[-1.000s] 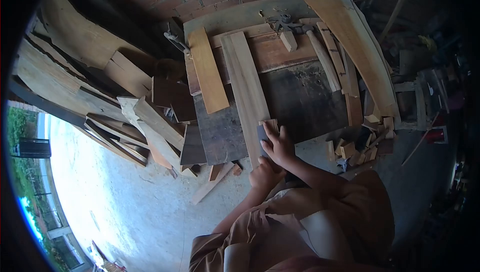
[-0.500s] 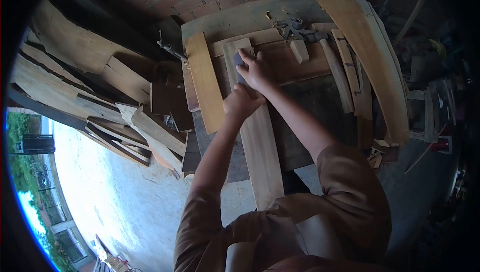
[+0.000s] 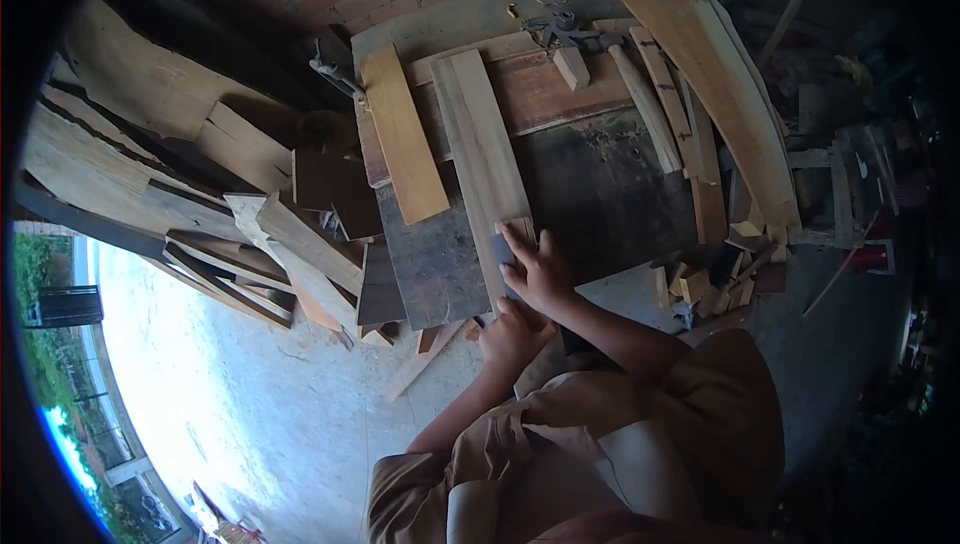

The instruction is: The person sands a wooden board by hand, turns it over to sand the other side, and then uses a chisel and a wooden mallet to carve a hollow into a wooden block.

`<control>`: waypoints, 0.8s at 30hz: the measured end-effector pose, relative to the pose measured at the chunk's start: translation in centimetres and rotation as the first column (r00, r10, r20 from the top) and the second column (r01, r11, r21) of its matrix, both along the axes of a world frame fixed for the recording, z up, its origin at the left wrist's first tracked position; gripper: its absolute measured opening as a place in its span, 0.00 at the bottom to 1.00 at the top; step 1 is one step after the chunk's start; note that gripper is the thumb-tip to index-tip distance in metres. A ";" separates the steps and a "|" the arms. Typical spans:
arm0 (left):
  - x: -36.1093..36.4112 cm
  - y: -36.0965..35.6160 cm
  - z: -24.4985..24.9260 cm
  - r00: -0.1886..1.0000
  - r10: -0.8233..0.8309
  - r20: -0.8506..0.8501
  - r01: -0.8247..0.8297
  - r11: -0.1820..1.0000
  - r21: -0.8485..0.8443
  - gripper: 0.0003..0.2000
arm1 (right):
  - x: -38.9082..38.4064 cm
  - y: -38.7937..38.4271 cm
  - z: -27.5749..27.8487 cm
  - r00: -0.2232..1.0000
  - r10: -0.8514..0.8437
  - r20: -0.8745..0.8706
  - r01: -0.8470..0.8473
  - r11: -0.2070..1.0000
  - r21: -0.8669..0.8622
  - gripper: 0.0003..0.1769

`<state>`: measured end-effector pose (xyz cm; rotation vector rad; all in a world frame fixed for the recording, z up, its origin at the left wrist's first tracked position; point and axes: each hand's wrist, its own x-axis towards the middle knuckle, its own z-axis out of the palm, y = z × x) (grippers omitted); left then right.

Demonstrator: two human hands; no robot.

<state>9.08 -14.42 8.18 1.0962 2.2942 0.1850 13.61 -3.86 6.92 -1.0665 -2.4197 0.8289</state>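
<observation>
A long pale wooden board [image 3: 485,144] lies lengthwise on the workbench, its near end running toward my body. On its near part sits a sanding block [image 3: 503,252], wood with a dark grey sheet around it. My right hand [image 3: 540,272] grips the block from above, fingers over its far part. Just behind, my left hand [image 3: 512,334] is closed at the block's near end, thumb pointing forward. The underside of the block and part of the left fingers are hidden.
A yellowish board [image 3: 405,134] lies left of the long board on the workbench [image 3: 620,184]. Toward the back are a dark metal tool [image 3: 563,32] and a small wood block [image 3: 572,69]. Curved pieces and a wide plank [image 3: 700,74] lie right. Stacked planks [image 3: 130,154] stand left.
Both hands have slid the sanding block along the board from its far end to its near part, toward my body. The view has shifted slightly.
</observation>
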 end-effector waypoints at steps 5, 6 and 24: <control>3.7 -4.1 0.0 0.992 0.085 0.094 -0.077 0.993 -0.087 0.40 | 3.4 -4.5 -0.2 1.000 0.017 0.005 -0.017 1.000 -0.010 0.35; 2.8 -3.2 -0.1 0.993 0.081 0.087 -0.073 0.992 -0.099 0.40 | 2.4 -3.4 -0.2 0.999 0.036 0.009 -0.035 0.999 -0.032 0.35; -10.3 13.0 1.6 0.975 0.122 -0.185 -0.101 0.988 0.117 0.37 | -13.0 12.8 -0.8 0.999 0.022 -0.028 -0.020 0.997 0.076 0.32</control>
